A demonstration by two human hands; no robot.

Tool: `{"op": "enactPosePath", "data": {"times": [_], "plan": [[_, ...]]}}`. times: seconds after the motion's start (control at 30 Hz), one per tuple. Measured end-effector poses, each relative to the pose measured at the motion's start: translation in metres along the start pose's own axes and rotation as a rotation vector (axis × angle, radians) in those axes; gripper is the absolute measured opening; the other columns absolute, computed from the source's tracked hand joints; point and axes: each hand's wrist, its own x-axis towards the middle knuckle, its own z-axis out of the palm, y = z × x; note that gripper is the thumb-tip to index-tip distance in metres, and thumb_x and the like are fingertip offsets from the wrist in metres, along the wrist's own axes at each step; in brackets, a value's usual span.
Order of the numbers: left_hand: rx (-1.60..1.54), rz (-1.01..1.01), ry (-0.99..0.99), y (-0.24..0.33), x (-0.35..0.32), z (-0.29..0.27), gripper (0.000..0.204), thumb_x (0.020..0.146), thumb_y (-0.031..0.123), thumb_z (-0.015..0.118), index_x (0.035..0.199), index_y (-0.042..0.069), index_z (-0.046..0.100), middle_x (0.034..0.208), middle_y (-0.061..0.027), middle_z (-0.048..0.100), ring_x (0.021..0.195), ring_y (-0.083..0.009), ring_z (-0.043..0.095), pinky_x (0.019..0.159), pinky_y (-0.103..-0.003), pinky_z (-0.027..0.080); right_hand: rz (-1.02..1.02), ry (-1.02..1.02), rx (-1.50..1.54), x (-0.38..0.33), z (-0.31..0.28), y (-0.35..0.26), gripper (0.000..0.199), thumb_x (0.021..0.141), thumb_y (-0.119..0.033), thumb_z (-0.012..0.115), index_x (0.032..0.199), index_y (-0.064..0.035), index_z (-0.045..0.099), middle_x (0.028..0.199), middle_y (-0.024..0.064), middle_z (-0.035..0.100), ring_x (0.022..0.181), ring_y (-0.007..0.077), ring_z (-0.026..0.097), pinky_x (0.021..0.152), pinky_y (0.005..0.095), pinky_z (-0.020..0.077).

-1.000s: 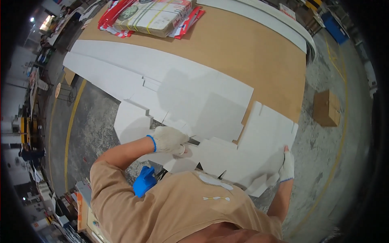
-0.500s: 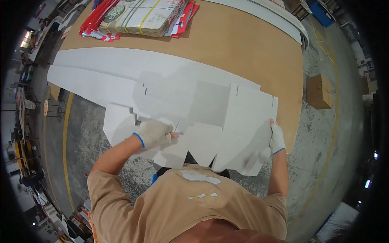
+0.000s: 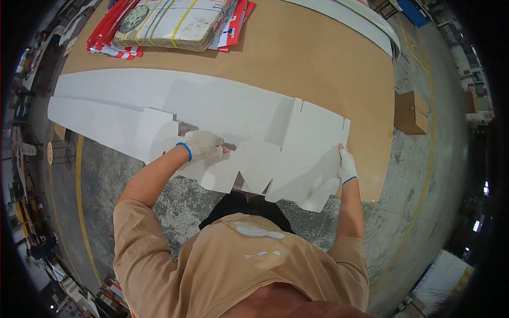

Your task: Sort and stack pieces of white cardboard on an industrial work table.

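Observation:
A large white die-cut cardboard sheet (image 3: 310, 143) with slots and flaps is held in front of my body, overlapping the table's near edge. My left hand (image 3: 204, 145), in a white knitted glove with a blue cuff, is closed on it beside a cutout, bare fingertips showing. At the sheet's right edge my right hand (image 3: 347, 165), gloved the same way, pinches the cardboard with its thumb on top; its other fingers are hidden underneath. A longer white cardboard sheet (image 3: 132, 85) lies beyond and partly below, reaching far to the left.
The brown tabletop (image 3: 339, 69) stretches away. On it, at the far left, sits a strapped bundle of printed sheets (image 3: 175, 24) over red-and-white sheets (image 3: 106, 32). Curved white panels (image 3: 355, 24) lie at the far right. A cardboard box (image 3: 412, 113) and a round stool (image 3: 61, 152) stand on the floor.
Both hands have moved away from my body, carrying the near cardboard sheet farther over the long one. More of my dark trousers and the floor shows below it.

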Motion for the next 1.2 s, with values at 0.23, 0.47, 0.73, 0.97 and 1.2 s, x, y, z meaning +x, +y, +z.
{"op": "enactPosePath", "data": {"times": [0.23, 0.47, 0.73, 0.97, 1.2], "plan": [[-0.036, -0.079, -0.222, -0.004, 0.034, 0.019, 0.041, 0.085, 0.046, 0.045, 0.1, 0.012, 0.064, 0.093, -0.0138, 0.064, 0.088, -0.0334, 0.06, 0.077, -0.041, 0.045, -0.004, -0.004, -0.074, 0.017, -0.002, 0.006, 0.043, 0.083, -0.037, 0.059, 0.102, 0.0017, 0.057, 0.095, 0.0123, 0.059, 0.085, 0.0197, 0.056, 0.072, 0.0334, 0.047], [-0.191, 0.001, -0.196, -0.019, 0.042, 0.046, 0.04, 0.084, 0.043, 0.046, 0.11, 0.016, 0.06, 0.101, -0.013, 0.063, 0.094, -0.0322, 0.058, 0.082, -0.04, 0.044, -0.156, -0.03, -0.06, 0.025, 0.0, 0.018, 0.04, 0.084, -0.036, 0.057, 0.095, 0.0032, 0.058, 0.088, 0.0095, 0.06, 0.079, 0.0211, 0.057, 0.072, 0.0335, 0.0459], [0.014, -0.147, -0.245, 0.008, 0.038, 0.029, 0.041, 0.085, 0.042, 0.045, 0.118, 0.02, 0.056, 0.112, -0.0081, 0.06, 0.104, -0.0269, 0.056, 0.086, -0.04, 0.043, -0.558, 0.056, -0.553, -0.048, 0.096, -0.032, 0.042, 0.086, -0.027, 0.054, 0.117, 0.0011, 0.051, 0.107, 0.0137, 0.058, 0.097, 0.0196, 0.054, 0.084, 0.0298, 0.0417], [0.065, -0.281, -0.035, 0.02, 0.053, 0.044, 0.04, 0.084, 0.039, 0.044, 0.113, 0.017, 0.059, 0.12, -0.0052, 0.056, 0.113, -0.0268, 0.049, 0.093, -0.044, 0.037, -0.616, -0.853, -0.541, -0.137, 0.366, -0.018, 0.056, 0.08, -0.019, 0.06, 0.127, 0.0038, 0.04, 0.131, 0.0179, 0.042, 0.122, 0.0248, 0.038, 0.098, 0.0315, 0.0331], [-0.021, -0.262, 0.353, -0.003, 0.038, 0.104, 0.038, 0.082, 0.038, 0.045, 0.113, 0.02, 0.057, 0.12, -0.0082, 0.054, 0.112, -0.0274, 0.048, 0.094, -0.043, 0.036, -0.089, -1.275, -0.323, -0.155, 0.431, 0.013, 0.055, 0.077, -0.013, 0.061, 0.126, 0.002, 0.041, 0.122, 0.013, 0.048, 0.111, 0.0205, 0.044, 0.095, 0.0296, 0.0332]]}}
